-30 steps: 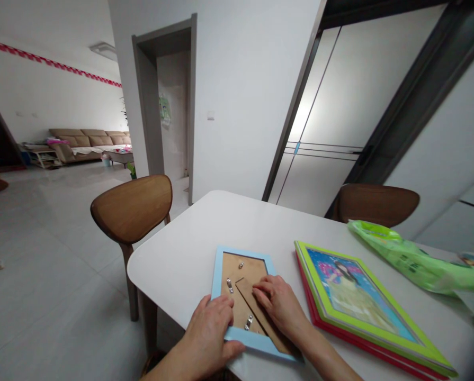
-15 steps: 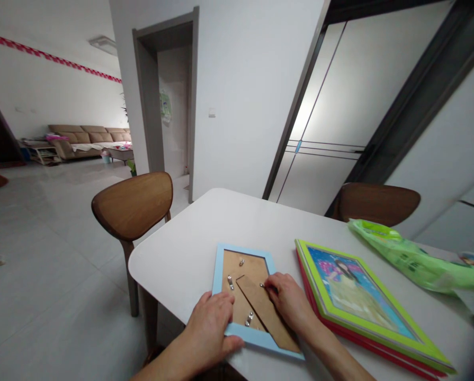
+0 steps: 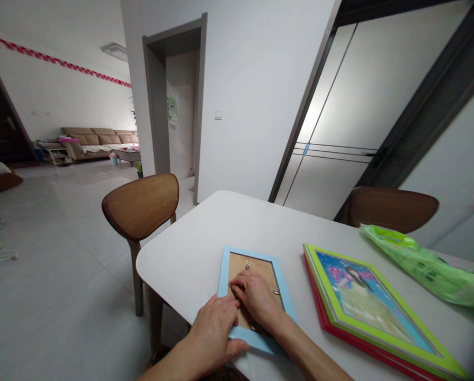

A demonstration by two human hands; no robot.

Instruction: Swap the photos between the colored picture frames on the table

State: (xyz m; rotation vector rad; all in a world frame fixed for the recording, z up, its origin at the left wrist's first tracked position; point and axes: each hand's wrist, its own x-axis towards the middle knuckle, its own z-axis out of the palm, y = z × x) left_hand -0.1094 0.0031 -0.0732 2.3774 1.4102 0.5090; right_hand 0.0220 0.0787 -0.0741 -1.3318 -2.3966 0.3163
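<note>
A light-blue picture frame (image 3: 286,296) lies face down on the white table, its brown backing board (image 3: 262,265) showing. My left hand (image 3: 216,325) holds the frame's near left corner, fingers over the left side and thumb along the near edge. Across the backing reaches my right hand (image 3: 256,296), its fingertips pinched at a small metal clip by the left side. That clip is mostly covered by the fingers. Another metal clip (image 3: 276,292) sits at the right side, and one more clip (image 3: 248,266) near the far end. The right hand and wrist hide most of the stand leg.
To the right lies a green picture frame (image 3: 328,286) with a picture of a figure in a pale dress, stacked on something red (image 3: 320,307). Beyond it is a green plastic bag (image 3: 423,264). Wooden chairs stand at the left (image 3: 141,206) and the far right (image 3: 393,209) of the white table (image 3: 205,233).
My right hand has moved from the clip on the frame's right side to the one on its left. My left hand stays on the corner. The view has turned slightly left.
</note>
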